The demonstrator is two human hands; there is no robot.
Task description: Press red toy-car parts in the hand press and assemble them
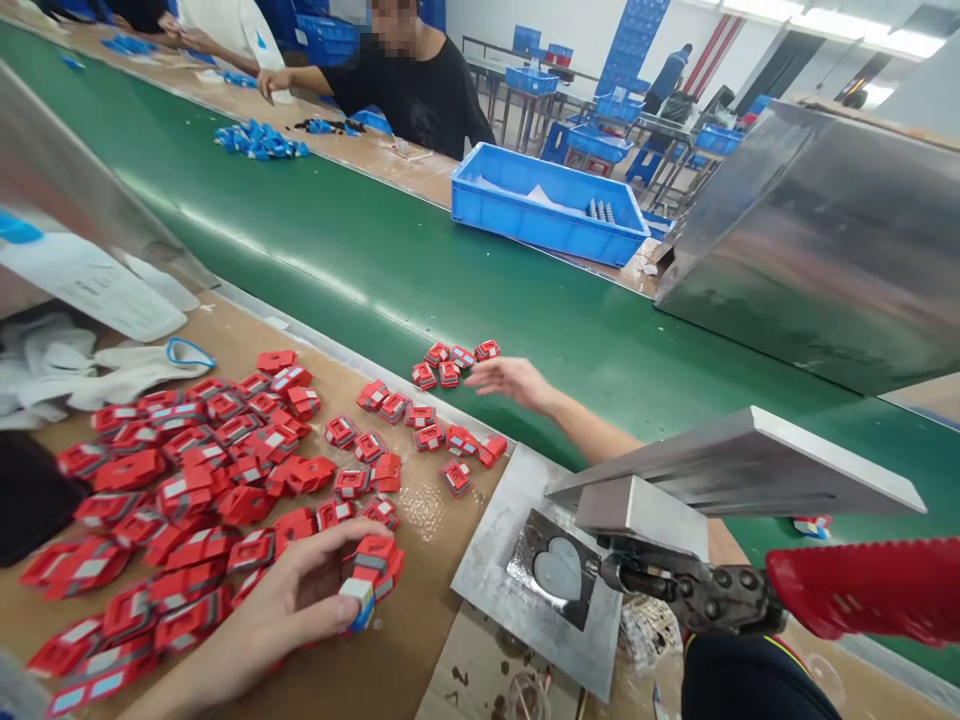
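Red parts (448,374) sit on the belt (570,340), just left of the nearer right hand (514,382), its fingers loosely open; the left hand (289,610) grips others above the bench (424,625).

Bin (540,218) behind belt (360,265) — clamp (726,594) right of parts pile (191,485)

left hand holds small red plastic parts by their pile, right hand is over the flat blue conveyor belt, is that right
The head view shows a flat green conveyor belt, not blue. The right hand is over it, and the left hand holds small red plastic parts by their pile.
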